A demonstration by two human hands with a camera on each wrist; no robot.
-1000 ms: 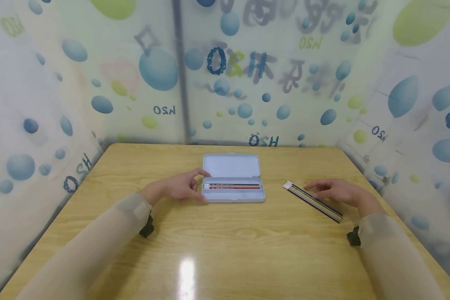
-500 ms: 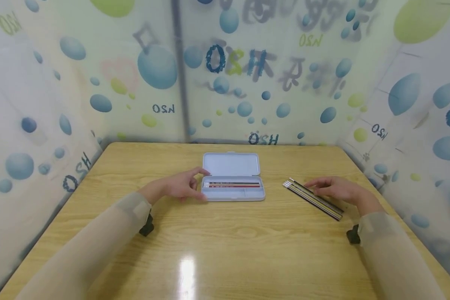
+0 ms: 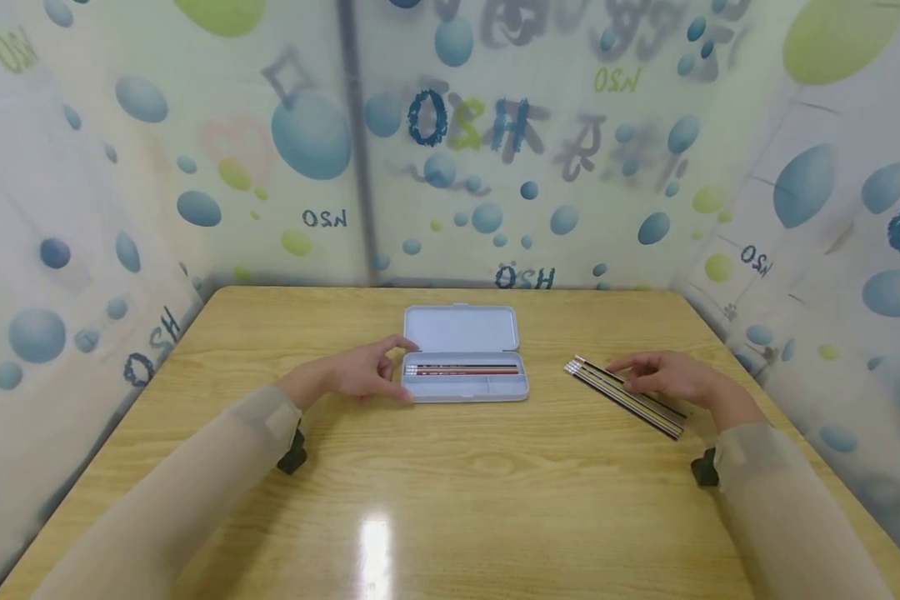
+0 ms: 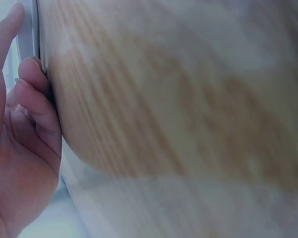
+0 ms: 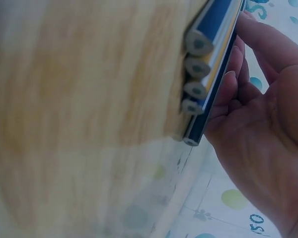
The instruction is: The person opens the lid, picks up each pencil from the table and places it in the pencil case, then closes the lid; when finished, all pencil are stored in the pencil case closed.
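Observation:
My left hand [image 3: 360, 372] grips the left end of an open, pale pencil case [image 3: 442, 390], thumb at the front corner and index finger near the hinge. Its lid [image 3: 461, 327] lies back behind it. Inside, dark and red pencils [image 3: 465, 371] with white ends lie along the rear compartment. To the right, my right hand [image 3: 667, 379] pinches one dark pencil [image 5: 203, 119] between thumb and fingers. That pencil sits at the far side of several striped pencils [image 3: 630, 402], slightly apart from them. In the right wrist view, their unsharpened ends [image 5: 196, 67] show in a row beside it.
Everything stands on a wood-grain table [image 3: 450, 483]. Curtains [image 3: 525, 167] printed with blue and green drops hang around its back and sides. The case's front compartment has a small divider [image 3: 488, 385] toward the right.
The pencil in my right hand has come away slightly from the rest of the bundle, toward the far side. My left hand has stayed at the case.

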